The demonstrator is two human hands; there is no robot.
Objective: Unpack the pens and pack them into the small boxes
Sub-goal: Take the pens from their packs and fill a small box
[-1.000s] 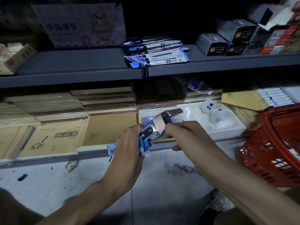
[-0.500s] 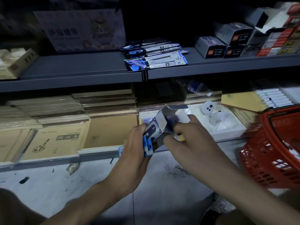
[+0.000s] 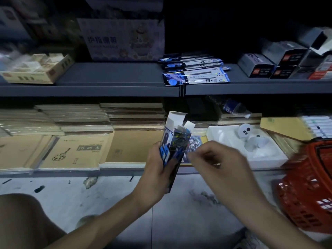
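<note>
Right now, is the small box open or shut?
Open: the small box has its top flaps raised, gripped in the left hand.

The upper shelf [image 3: 107, 76] carries blue pen packs [image 3: 195, 72] and small boxes [image 3: 256, 68] — below it, stacked notebooks [image 3: 75, 151].

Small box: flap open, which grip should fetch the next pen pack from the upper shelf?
Right, probably. The left grip holds the small box upright, so it is busy; the right grip is beside the box, below the pen packs on the upper shelf.
</note>
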